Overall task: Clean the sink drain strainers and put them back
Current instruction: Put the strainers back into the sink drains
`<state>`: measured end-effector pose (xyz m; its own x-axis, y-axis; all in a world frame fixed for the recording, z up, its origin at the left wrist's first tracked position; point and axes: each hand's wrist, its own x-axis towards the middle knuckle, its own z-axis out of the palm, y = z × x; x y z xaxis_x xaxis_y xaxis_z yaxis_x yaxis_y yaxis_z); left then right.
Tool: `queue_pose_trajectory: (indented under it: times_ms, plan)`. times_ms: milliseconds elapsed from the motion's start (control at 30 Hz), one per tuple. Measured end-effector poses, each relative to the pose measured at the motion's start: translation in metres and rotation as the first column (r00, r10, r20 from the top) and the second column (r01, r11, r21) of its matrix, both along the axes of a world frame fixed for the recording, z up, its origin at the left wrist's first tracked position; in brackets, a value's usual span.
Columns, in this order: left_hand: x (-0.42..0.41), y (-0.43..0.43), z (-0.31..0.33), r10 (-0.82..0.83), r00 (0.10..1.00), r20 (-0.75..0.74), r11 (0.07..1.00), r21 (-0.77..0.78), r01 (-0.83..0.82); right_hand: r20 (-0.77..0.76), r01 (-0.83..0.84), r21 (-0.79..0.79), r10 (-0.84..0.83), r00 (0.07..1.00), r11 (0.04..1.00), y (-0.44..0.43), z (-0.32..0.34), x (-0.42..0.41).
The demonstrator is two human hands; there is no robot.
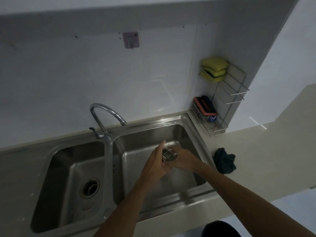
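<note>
Your left hand point(153, 162) and right hand point(182, 159) both grip one strainer point(168, 155) over the sink point(171, 119), so I judge cleaning midway, with refitting not yet done.

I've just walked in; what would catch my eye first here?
The left hand and right hand hold a perforated metal strainer over the right basin of the steel sink. Bright yellow sponges sit in the top shelf of the wire rack on the right wall.

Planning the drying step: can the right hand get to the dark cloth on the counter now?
Probably yes: the dark cloth lies on the counter beside the sink, nothing between; but the right hand holds the strainer, so it's not free.
</note>
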<state>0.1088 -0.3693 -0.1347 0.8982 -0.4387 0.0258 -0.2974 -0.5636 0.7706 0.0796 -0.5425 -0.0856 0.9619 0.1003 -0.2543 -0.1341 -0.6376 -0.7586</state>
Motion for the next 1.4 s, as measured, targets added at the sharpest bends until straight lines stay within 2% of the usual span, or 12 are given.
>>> queue_pose_trajectory:
  times_ms: [167, 233, 300, 367, 467, 667, 900, 1067, 1400]
  plan:
    - [0.004, 0.025, -0.020, 0.035, 0.999, -0.023, 0.999, 0.014, -0.034, 0.019, 0.003, -0.107, -0.001, 1.000, 0.994, 0.024, -0.016, 0.020]
    - [0.004, 0.036, -0.028, 0.041, 0.999, -0.028, 0.997, 0.064, -0.039, 0.028, -0.021, -0.199, 0.027, 0.999, 0.980, 0.034, -0.028, 0.030]
    - [0.002, 0.051, -0.039, 0.089, 0.995, 0.044, 0.968, 0.230, -0.096, 0.029, -0.037, -0.319, 0.048, 0.998, 0.947, 0.044, -0.045, 0.039]
    - [-0.003, 0.071, -0.053, 0.148, 0.981, 0.123, 0.895, 0.407, -0.186, 0.004, -0.033, -0.393, 0.038, 0.999, 0.919, 0.052, -0.068, 0.048]
    - [-0.012, 0.105, -0.080, 0.158, 0.970, 0.183, 0.819, 0.524, -0.232, -0.068, -0.067, -0.453, 0.041, 0.997, 0.889, 0.060, -0.108, 0.063]
    - [-0.017, 0.134, -0.118, 0.128, 0.982, 0.141, 0.803, 0.566, -0.186, -0.186, -0.165, -0.528, 0.076, 0.980, 0.833, 0.077, -0.171, 0.092]
    - [-0.011, 0.133, -0.136, 0.123, 0.991, 0.055, 0.805, 0.578, -0.132, -0.246, -0.207, -0.524, 0.086, 0.965, 0.826, 0.089, -0.212, 0.109]
    - [-0.012, 0.131, -0.137, 0.105, 0.992, 0.069, 0.788, 0.603, -0.125, -0.271, -0.222, -0.597, 0.066, 0.960, 0.771, 0.085, -0.236, 0.104]
    - [-0.013, 0.132, -0.138, 0.084, 0.981, 0.174, 0.738, 0.650, -0.178, -0.268, -0.229, -0.617, 0.072, 0.961, 0.753, 0.086, -0.261, 0.094]
